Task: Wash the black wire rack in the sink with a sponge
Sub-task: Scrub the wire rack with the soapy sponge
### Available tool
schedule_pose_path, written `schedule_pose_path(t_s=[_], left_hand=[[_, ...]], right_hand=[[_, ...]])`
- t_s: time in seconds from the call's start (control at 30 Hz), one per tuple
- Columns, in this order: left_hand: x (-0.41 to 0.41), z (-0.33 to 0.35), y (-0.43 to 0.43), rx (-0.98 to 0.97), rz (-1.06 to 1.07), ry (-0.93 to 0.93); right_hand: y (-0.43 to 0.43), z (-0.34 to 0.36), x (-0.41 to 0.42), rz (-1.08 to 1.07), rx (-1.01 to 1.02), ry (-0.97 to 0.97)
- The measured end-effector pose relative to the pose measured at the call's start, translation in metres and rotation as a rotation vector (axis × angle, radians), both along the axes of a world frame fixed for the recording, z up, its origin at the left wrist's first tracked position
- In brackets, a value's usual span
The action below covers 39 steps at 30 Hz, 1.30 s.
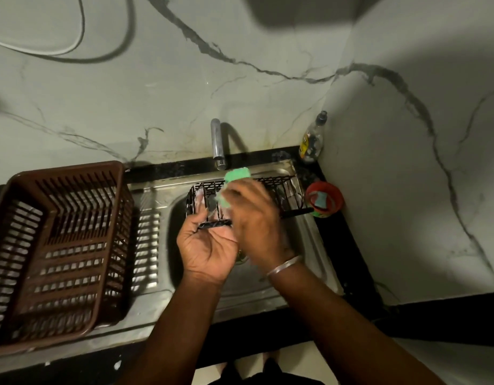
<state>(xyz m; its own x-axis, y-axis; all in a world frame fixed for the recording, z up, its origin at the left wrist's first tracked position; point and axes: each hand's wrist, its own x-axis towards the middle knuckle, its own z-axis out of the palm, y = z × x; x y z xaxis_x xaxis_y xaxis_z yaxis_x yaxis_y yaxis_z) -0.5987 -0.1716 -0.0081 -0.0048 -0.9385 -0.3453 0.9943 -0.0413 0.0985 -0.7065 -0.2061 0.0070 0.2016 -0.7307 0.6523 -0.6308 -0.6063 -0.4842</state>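
Black wire rack (271, 187), likely stiff, light and soapy-slick, is gripped at its near edge by the left hand (205, 245); a green sponge (236, 176) is clenched in the right hand (254, 218).

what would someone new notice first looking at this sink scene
Probably the bright green sponge, gripped by the right hand and pressed to the black wire rack over the sink, just below the tap. The left hand holds the rack's near edge. The big brown plastic basket fills the drainboard on the left.
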Motion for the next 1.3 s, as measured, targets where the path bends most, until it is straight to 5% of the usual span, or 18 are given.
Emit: schedule_pose_path(t_s=[0.1, 0.2, 0.43, 0.73, 0.9, 1.07, 1.2, 1.3], left_hand=[[0.000, 0.002, 0.000, -0.017, -0.063, 0.016], [-0.004, 0.004, -0.002, -0.013, -0.021, -0.073], [-0.009, -0.008, -0.003, -0.051, -0.033, -0.062], [0.000, -0.005, -0.002, 0.005, -0.004, -0.039], [-0.001, -0.002, 0.000, -0.010, -0.042, -0.106], [-0.004, -0.007, 0.000, -0.043, -0.032, -0.072], [0.005, -0.007, -0.003, -0.058, 0.019, -0.044], [0.007, 0.002, -0.006, -0.052, 0.036, -0.071]], right_hand=[[0.002, -0.008, 0.003, 0.130, -0.026, -0.032], [0.001, -0.009, -0.001, -0.088, 0.017, -0.101], [-0.014, 0.009, 0.013, -0.190, 0.124, -0.243], [-0.010, 0.019, 0.010, 0.258, 0.395, -0.207], [-0.016, 0.016, 0.008, 0.167, 0.139, 0.063], [-0.027, 0.020, 0.008, 0.035, 0.120, -0.055], [-0.017, 0.013, 0.003, 0.198, 0.052, 0.129], [-0.010, 0.008, 0.000, 0.079, 0.098, 0.124]])
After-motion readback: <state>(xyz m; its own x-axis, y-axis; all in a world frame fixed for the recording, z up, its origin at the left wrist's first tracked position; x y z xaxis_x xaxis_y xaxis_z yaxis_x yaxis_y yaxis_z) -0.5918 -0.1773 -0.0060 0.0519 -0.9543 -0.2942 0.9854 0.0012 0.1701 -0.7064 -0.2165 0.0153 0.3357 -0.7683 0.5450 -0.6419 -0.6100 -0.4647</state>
